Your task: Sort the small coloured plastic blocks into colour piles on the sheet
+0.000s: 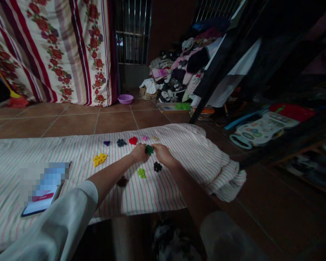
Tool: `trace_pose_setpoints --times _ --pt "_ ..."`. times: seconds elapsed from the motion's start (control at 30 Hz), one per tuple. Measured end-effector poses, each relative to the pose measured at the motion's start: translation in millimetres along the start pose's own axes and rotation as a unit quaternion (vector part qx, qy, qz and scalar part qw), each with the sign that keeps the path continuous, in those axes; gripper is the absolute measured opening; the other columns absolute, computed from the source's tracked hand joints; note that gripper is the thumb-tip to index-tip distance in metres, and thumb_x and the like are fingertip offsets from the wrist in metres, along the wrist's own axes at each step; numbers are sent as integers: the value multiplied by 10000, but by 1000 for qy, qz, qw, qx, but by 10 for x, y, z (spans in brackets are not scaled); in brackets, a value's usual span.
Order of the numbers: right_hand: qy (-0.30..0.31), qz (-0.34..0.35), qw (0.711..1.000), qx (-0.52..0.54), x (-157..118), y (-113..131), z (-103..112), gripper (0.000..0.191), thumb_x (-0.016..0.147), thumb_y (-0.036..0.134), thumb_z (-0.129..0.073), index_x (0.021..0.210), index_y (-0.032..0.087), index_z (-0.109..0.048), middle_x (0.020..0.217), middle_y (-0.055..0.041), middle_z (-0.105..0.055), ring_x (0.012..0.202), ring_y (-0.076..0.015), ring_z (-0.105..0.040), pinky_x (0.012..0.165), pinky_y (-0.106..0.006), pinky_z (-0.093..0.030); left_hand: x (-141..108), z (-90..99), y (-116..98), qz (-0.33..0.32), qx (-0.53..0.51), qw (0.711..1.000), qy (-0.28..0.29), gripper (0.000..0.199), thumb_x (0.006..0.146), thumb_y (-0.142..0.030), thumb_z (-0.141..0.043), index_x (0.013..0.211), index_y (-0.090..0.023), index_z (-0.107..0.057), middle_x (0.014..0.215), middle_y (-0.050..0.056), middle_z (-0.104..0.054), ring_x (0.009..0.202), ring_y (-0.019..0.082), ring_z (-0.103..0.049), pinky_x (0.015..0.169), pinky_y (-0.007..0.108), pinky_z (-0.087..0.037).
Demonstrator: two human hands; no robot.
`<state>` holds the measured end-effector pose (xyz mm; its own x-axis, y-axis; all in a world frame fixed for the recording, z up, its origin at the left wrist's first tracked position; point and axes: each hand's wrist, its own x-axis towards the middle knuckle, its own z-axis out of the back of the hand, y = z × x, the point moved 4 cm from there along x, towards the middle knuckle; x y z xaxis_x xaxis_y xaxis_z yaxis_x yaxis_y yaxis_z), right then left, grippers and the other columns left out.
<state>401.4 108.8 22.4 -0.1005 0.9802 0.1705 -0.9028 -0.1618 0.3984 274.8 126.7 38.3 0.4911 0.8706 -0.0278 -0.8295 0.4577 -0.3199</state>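
Observation:
On the striped cloth, a small heap of dark green pieces lies between my two hands. My left hand has its fingers curled against the heap's left side. From the right, my right hand meets it with bent fingers and thumb. The pieces are too small to name. Around them are heaps of red, pink, mixed pale, dark grey, navy, yellow, lime green, black and brown pieces.
The striped cloth covers a low table, bunched at its right end. A tablet with a lit screen lies at left. Beyond are a purple basin, piled clothes, a flowered curtain and a toy.

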Motion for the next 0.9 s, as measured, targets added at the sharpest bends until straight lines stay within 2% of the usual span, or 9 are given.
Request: trace_pose_setpoints --times 0.13,0.33,0.5,0.67,0.77,0.9 --pt "23 26 999 8 -2 52 -20 373 823 15 -453 1084 173 -666 1059 -75 -693 1013 -174 -604 891 -237 -422 -73 37 -8 18 10 1000 15 286 746 -227 -610 1013 -128 -625 1000 110 -666 950 214 -645 788 229 -490" --pt "-9 19 1000 3 74 46 40 381 824 16 -430 1115 118 -655 1131 -137 -664 1080 -208 -586 951 -281 -405 -89 23 11 38 13 999 22 380 728 -323 -674 1036 -107 -614 1073 138 -633 953 217 -638 801 236 -489" --pt "9 53 998 20 218 46 -41 463 748 -43 -430 1091 155 -670 1131 -102 -671 1077 -184 -589 967 -287 -408 -60 -17 -4 38 17 999 19 417 722 -340 -684 1040 -81 -608 1014 142 -647 1065 259 -582 836 247 -479" --pt "38 85 995 43 260 78 -139 399 733 -1 -497 1031 172 -698 1073 -89 -692 1034 -196 -602 946 -301 -423 -40 -58 14 35 16 999 13 369 747 -315 -650 1031 -82 -620 952 131 -661 1096 256 -557 873 242 -463" --pt "33 79 995 56 216 86 -106 410 753 -1 -473 1058 166 -691 1074 -96 -693 1022 -192 -610 931 -292 -432 -48 -67 25 38 11 999 8 331 763 -298 -629 1033 -106 -623 975 121 -655 1077 236 -569 886 244 -459" --pt "-4 52 998 47 133 73 17 476 780 -22 -407 1143 170 -647 1157 -88 -664 1094 -173 -580 962 -277 -411 -83 -42 16 49 5 999 7 316 767 -310 -632 1009 -107 -626 1019 133 -640 1053 228 -587 869 244 -468"
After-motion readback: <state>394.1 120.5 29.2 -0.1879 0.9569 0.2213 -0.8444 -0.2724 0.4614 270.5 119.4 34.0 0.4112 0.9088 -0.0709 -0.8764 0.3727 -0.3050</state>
